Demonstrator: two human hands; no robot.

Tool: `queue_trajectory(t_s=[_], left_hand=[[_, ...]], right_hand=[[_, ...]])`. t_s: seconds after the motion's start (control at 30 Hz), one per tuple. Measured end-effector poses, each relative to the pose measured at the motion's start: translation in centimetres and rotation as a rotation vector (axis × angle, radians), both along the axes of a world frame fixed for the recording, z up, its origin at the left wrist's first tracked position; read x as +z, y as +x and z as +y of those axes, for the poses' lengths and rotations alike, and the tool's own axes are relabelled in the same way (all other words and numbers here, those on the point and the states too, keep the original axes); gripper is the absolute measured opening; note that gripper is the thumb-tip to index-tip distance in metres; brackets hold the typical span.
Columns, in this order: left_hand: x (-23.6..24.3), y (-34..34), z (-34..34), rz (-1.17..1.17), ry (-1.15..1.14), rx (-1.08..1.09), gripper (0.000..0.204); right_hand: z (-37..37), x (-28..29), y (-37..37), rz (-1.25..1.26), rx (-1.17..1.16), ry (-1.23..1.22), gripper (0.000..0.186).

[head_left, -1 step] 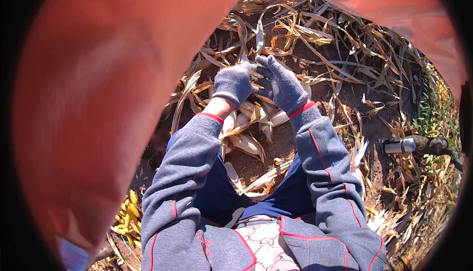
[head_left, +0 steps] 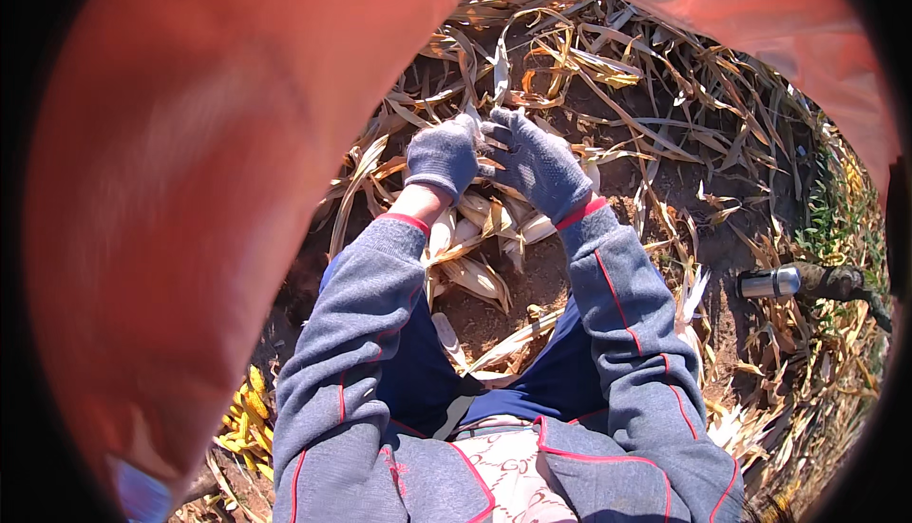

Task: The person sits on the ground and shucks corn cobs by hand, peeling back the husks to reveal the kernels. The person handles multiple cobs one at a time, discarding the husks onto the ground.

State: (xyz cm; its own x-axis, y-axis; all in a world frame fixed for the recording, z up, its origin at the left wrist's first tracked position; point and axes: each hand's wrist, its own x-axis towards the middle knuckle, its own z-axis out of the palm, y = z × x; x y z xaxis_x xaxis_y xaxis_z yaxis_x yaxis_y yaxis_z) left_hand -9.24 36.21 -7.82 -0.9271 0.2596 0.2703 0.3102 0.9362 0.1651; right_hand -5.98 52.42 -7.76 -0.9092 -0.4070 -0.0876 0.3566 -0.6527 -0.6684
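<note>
- Your left hand (head_left: 443, 155) is up in front of you, with its fingers bent in. Its far side is hidden, so I can't tell if it is closed tight or holding something.
- Your right hand (head_left: 540, 164) is just beside it. Its fingers reach toward your left hand, stretched out and spread apart, so this hand looks loose.
- Both hands wear gray gloves (head_left: 446, 164).
- The corn in pale husks (head_left: 478, 281) lies in a small pile on the ground, just below your hands in the view and in front of your lap.
- Your gray sleeves (head_left: 356, 314) have thin red lines and red cuffs.
- Your legs, in blue pants (head_left: 413, 361), are bent and spread on both sides of some brown dirt (head_left: 541, 281).
- Past your hands, dry leaves (head_left: 655, 129) lie all over in a messy layer.
- Bare yellow corn (head_left: 249, 418) is heaped low on your left.
- A shiny silver flask (head_left: 771, 283) lies on its side, well off to your right.
- Green plants (head_left: 819, 228) grow behind the flask.
- A big orange-red sheet (head_left: 190, 190) fills much of the left side and top.
</note>
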Motion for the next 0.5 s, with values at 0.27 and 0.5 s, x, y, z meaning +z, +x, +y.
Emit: queue_trajectory(t_s=[0.27,0.5], left_hand=[[1.1,-1.7,-2.8,-0.571,0.957,0.045,0.018],[-0.6,-0.7,-1.4,-0.657,0.666,-0.212,0.023]], right_hand=[[-0.1,-0.6,1.8,0.278,-0.050,0.096,0.032],[0.0,-1.6,0.3,-0.154,0.055,0.053,0.043]])
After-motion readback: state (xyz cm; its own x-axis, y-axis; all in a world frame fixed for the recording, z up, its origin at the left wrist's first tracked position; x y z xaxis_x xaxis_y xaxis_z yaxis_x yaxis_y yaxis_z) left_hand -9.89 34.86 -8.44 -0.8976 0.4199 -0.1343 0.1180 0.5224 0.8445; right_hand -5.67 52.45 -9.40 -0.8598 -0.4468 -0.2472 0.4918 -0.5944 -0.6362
